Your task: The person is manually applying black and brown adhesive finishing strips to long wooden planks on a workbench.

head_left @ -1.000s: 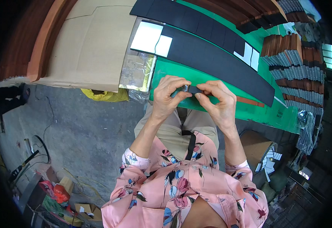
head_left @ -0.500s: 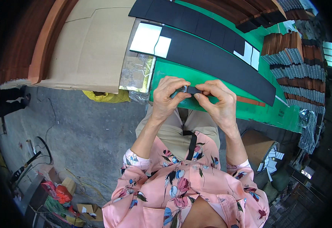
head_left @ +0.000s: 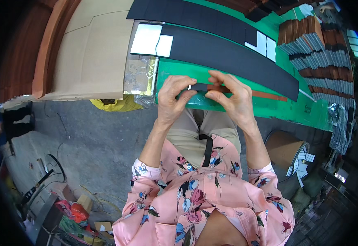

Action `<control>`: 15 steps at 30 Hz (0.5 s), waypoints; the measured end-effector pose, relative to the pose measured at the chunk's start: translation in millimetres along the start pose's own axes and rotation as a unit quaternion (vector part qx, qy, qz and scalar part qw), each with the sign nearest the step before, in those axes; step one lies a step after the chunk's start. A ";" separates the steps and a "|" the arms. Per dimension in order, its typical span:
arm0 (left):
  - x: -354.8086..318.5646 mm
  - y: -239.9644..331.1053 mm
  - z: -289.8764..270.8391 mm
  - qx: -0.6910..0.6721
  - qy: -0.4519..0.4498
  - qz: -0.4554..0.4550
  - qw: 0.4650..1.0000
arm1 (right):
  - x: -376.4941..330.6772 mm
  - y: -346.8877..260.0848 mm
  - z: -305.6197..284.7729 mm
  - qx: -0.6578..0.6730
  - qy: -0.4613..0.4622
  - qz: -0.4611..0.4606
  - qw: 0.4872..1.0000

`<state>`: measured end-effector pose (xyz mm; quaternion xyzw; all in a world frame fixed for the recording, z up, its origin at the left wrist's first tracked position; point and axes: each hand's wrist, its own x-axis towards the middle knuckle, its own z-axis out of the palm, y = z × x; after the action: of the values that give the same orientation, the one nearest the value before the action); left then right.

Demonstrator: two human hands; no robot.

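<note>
My left hand (head_left: 174, 98) and my right hand (head_left: 230, 97) meet over the near edge of a green table (head_left: 269, 107). Between their fingertips they pinch a small dark strip piece (head_left: 198, 87) with a brown end. A long black strip (head_left: 236, 57) lies across the table just beyond my hands. A second black strip (head_left: 195, 16) lies farther back. A thin brown strip (head_left: 269, 95) rests on the green surface right of my right hand.
Stacks of brown and grey pieces (head_left: 318, 45) stand at the table's right end. White backing sheets (head_left: 151, 41) lie at the strip's left end. Flat cardboard (head_left: 93, 53) covers the left. A shiny plastic bag (head_left: 140, 76) and a yellow bag (head_left: 115, 104) lie nearby. A round bin (head_left: 287, 149) sits lower right.
Both hands stay together on the small piece; the fingers have shifted slightly along it. The head view has tilted a little.
</note>
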<state>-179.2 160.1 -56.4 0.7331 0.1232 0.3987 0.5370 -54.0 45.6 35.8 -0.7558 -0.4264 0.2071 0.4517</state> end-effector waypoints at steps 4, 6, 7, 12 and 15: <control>0.2 4.9 -0.4 -0.007 -0.004 -0.019 1.000 | -6.9 15.7 -3.4 -0.120 0.026 -0.092 0.988; 0.0 7.2 -1.8 -0.005 -0.003 -0.040 0.999 | -9.3 18.5 -0.6 -0.103 0.038 -0.115 0.987; 1.9 8.6 -0.6 -0.007 0.008 -0.043 0.999 | -9.7 20.7 0.3 -0.101 0.044 -0.115 0.987; 1.4 21.8 2.1 -0.049 0.022 -0.104 0.993 | -9.3 25.5 8.6 -0.081 0.092 -0.141 0.982; 2.7 32.2 10.4 -0.092 0.074 -0.190 0.975 | -8.6 24.6 11.2 -0.076 0.107 -0.140 0.981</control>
<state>-178.0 141.9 -27.8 0.6127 0.2623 0.3521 0.6572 -55.3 38.5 8.4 -0.7387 -0.4915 0.0267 0.4606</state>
